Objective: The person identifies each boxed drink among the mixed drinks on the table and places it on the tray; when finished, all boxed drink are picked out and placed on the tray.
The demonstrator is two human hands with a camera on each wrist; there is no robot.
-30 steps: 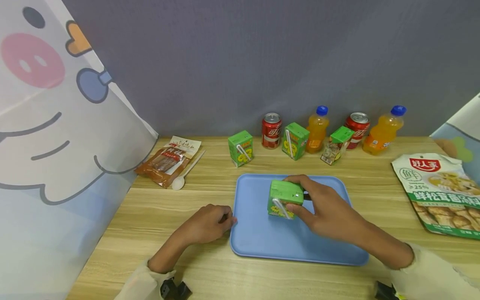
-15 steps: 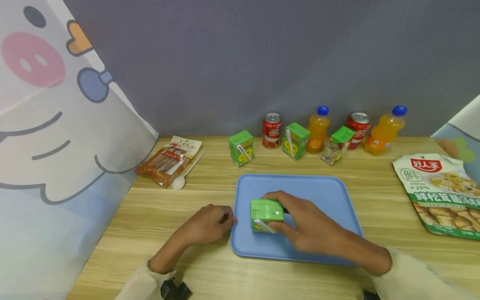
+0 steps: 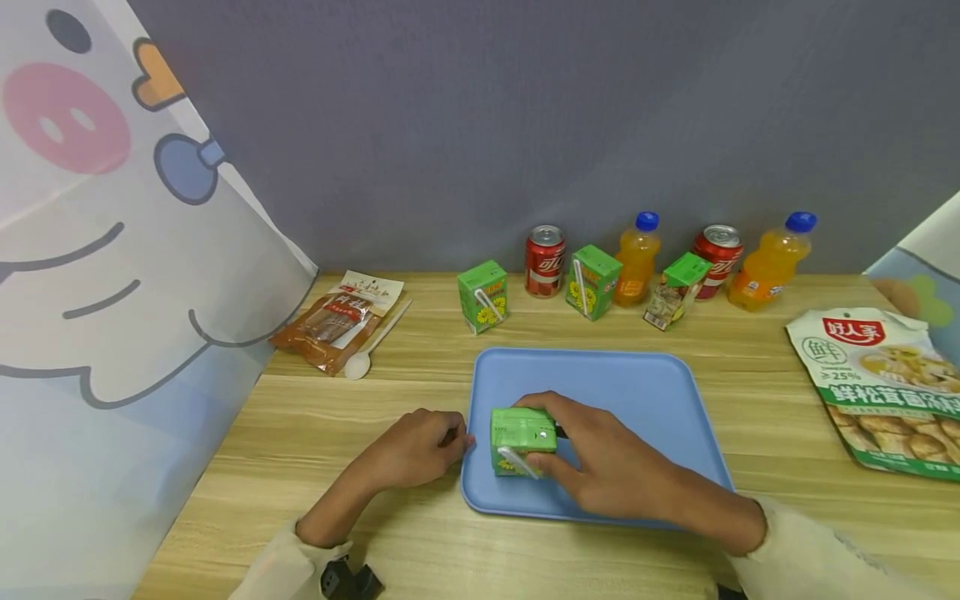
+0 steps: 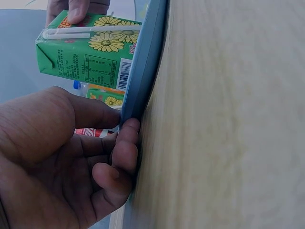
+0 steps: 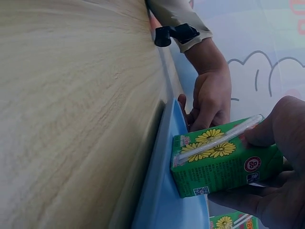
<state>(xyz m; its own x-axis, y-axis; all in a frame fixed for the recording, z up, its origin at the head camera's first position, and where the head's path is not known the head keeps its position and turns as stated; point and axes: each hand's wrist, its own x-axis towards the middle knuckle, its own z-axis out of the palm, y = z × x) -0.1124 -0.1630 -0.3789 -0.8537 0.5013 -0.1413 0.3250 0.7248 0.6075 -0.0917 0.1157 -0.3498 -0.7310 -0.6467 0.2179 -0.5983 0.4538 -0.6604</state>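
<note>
My right hand [image 3: 630, 467] grips a green drink carton [image 3: 523, 429] with yellow flowers and a white straw, thumb on the straw side. The carton stands upright at the left part of a blue tray [image 3: 615, 379]; in the right wrist view its lower end [image 5: 178, 169] is right at the tray's surface. My left hand [image 3: 420, 448] rests on the table at the tray's left edge. In the left wrist view the thumb and curled fingers [image 4: 126, 152] of that hand pinch the tray rim [image 4: 145, 67].
Behind the tray stand more green cartons [image 3: 483, 298], red cola cans [image 3: 545, 262] and orange drink bottles [image 3: 636, 262] along the grey wall. A brown snack bag [image 3: 333, 321] and a white spoon [image 3: 357, 365] lie at left. A mushroom packet [image 3: 877, 392] lies at right.
My right hand has moved left and toward me with the green carton, from above the tray's middle to its left part. The left hand has stayed at the tray's edge.
</note>
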